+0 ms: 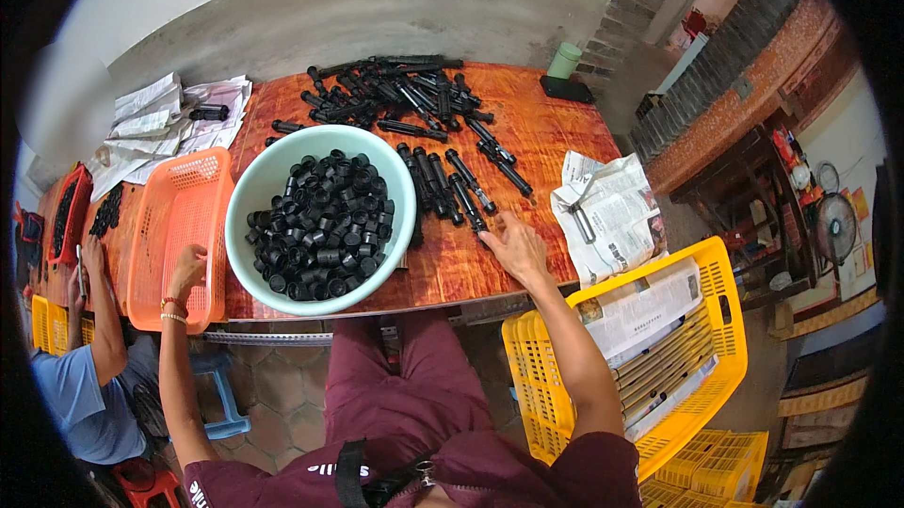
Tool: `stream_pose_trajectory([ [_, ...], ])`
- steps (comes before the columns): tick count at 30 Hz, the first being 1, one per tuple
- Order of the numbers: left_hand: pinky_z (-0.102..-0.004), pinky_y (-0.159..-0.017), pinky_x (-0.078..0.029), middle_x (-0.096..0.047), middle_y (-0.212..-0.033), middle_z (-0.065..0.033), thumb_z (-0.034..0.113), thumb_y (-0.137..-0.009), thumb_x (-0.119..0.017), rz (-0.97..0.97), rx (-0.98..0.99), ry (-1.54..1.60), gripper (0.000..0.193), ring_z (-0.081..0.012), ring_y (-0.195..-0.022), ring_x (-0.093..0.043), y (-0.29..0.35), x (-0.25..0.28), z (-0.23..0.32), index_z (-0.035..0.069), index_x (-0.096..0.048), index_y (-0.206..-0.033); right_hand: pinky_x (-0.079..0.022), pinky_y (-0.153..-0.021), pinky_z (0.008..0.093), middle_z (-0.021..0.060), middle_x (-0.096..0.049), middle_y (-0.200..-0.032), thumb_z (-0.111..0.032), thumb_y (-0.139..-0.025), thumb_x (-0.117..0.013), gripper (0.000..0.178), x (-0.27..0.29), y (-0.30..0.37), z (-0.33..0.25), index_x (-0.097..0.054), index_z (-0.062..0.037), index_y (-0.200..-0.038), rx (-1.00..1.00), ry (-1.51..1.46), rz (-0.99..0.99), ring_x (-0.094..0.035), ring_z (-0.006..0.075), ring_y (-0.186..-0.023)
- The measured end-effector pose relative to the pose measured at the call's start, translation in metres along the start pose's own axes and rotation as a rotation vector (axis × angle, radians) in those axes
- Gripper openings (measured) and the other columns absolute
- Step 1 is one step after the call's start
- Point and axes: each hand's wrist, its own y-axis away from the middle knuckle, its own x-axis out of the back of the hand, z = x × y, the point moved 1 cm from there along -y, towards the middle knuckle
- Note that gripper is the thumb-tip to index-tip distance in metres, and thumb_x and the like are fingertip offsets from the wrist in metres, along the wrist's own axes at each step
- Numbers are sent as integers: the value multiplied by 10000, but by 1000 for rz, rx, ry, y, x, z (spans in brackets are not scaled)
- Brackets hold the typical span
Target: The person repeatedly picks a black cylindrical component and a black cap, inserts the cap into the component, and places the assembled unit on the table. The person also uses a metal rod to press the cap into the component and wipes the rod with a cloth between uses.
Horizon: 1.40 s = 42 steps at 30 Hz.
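Under your right hand (516, 246) lies a row of slim black plastic tubes (450, 186), side by side on the red-brown wooden table (537, 127), their ends pointing away from you and slightly left; your fingertips touch the table just beside the nearest tube. Your left hand (186, 271) rests inside the shallow orange plastic basket (179, 216), a latticed tray sitting flat at the table's near edge, its fingers on the mesh floor.

Crumpled newspaper wrapping (610, 218), white with grey print, lies at table's right edge. Similar printed sheets (174, 117) piled at far left. No screens seen.
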Motion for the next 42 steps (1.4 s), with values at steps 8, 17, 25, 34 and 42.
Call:
stream_pose_trajectory([
  [8, -241, -616, -489, -621, -933, -102, 189, -885, -599, 402, -414, 122, 316, -135, -756, -589, 60, 1, 43, -24, -579, -1117, -480, -684, 470, 169, -605, -924, -232, -837, -618, 256, -10, 10, -15, -553, -35, -989, 254, -65, 140, -603, 380, -851],
  [17, -200, -490, -423, -576, -714, -39, 17, -882, -537, 226, -627, 836, 164, -72, -549, -511, 188, -109, 122, -15, -601, -1030, -483, -694, 448, 187, -644, -846, -210, -828, -615, 199, 55, 17, 0, -642, -16, -861, 169, -125, 262, -622, 368, -802],
  [25, -194, -532, -437, -613, -794, -48, 61, -890, -584, -353, -439, 786, 186, -78, -602, -548, 213, -217, 158, -14, -576, -1061, -513, -650, 419, 197, -562, -957, -248, -781, -692, 532, -47, 54, -85, -433, 11, -1167, 236, -90, -258, -631, 338, -801],
  [34, -191, -538, -432, -619, -817, -31, 113, -893, -604, -317, -405, 745, 219, -79, -622, -565, 202, -216, 154, -16, -587, -1069, -513, -558, 434, 243, -546, -932, -99, -782, -615, 352, -111, 40, -94, -423, 35, -1045, 173, -70, 157, -627, 366, -707],
  [42, -216, -567, -459, -630, -827, -36, 131, -882, -614, -419, -264, 711, 236, -99, -648, -587, 191, -231, 134, -10, -595, -1071, -466, -530, 249, 58, -592, -786, -258, -872, -575, 381, -73, 80, -36, -535, 27, -1123, -319, -1276, -406, -578, 104, -606],
])
